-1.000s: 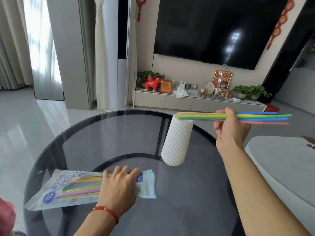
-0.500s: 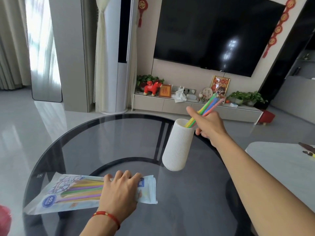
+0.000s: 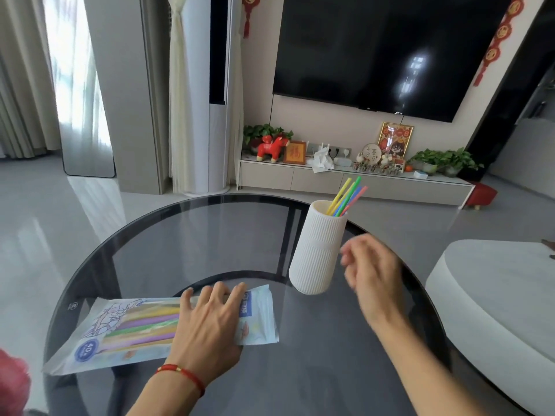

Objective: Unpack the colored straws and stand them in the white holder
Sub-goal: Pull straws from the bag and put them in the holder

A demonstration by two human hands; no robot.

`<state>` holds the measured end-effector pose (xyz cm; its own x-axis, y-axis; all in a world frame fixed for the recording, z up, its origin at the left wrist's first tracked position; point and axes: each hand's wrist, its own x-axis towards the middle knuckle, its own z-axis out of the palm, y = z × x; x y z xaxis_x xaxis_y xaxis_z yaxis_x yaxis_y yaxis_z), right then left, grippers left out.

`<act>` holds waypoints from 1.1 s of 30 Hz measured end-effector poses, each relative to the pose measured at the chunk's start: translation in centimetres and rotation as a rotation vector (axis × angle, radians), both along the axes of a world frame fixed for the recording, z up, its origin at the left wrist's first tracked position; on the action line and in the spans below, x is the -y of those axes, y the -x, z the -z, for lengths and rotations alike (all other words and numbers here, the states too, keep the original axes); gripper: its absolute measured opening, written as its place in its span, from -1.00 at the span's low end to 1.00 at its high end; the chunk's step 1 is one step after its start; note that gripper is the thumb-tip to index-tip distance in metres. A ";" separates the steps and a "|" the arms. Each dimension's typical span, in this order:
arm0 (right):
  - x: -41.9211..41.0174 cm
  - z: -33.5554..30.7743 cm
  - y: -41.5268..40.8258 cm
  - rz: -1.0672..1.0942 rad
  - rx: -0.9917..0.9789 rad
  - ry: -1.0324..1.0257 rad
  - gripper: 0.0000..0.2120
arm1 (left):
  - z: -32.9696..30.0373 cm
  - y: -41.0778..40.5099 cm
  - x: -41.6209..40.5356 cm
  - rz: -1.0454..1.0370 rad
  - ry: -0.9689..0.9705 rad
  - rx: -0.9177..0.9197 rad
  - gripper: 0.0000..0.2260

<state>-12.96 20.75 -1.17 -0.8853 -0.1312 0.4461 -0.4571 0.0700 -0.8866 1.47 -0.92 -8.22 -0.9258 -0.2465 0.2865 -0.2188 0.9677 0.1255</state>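
We log a handful of straws standing in the holder, leaning toward its far-right rim; yellow, green, blue and pink tops show above the mouth, and their lower ends are hidden inside. The holder stands upright near the far right edge of the table, set within reach of the right hand.

Right hand hangs in the air just right of the holder, apart from it, fingers loosely curled with nothing in them. It is motion-blurred, so we cannot make out individual fingertips.

Left hand lies palm-down on the pack near the front left edge of the table, fingers spread and mostly straight, pressing it flat. We judge this pins the light film so that it will not slide while straws are drawn from its open right end. More straws show through the film: yellow, purple, green. Their right ends are covered by the hand, so no count is possible.

The print on the pack is mostly too small to read. A red object is cut off at the lower left corner of the view; we cannot identify it.
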 end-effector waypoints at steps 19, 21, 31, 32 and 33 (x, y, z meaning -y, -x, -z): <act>4.9 8.0 -6.1 -0.424 0.775 -0.109 -0.67 | -1.3 0.0 1.2 0.175 0.436 0.060 -0.08; 4.8 8.1 -5.9 -0.356 0.650 -0.165 -0.75 | -0.9 -0.1 1.4 0.145 0.397 0.050 -0.08; 3.3 6.8 -4.1 -0.225 0.458 -0.213 -0.87 | 0.0 -1.3 2.8 0.052 0.155 0.111 -0.13; 3.3 6.7 -4.1 -0.248 0.520 -0.182 -0.89 | 0.0 -1.3 2.7 0.053 0.154 0.104 -0.13; 3.4 6.6 -4.3 -0.281 0.580 -0.155 -0.90 | 0.0 -1.2 2.5 0.055 0.156 0.098 -0.12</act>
